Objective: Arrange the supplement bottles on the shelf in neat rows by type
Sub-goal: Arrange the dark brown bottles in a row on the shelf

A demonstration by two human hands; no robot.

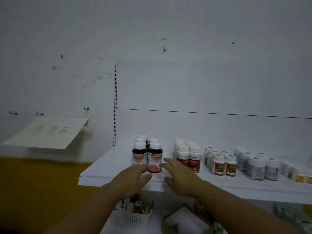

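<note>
On the white shelf [104, 169] stand rows of supplement bottles. Dark bottles with white caps and pink labels [154, 157] form two rows at the left. Beside them stand red-labelled white bottles [194, 157], then small orange-and-green labelled bottles [218, 164], grey-labelled white bottles [256, 168] and yellow-labelled ones [298, 176] at the far right. My left hand [133, 179] lies flat in front of the front-left dark bottle, fingers spread, touching its base. My right hand [179, 174] is spread to the right of the front dark bottle. Neither hand holds anything.
Below the shelf sits a white perforated basket [133, 218] with several bottles in it, and a cardboard box [184, 220] next to it. A paper sign [49, 132] hangs on the wall at left. A slotted upright [115, 105] marks the shelf's left end.
</note>
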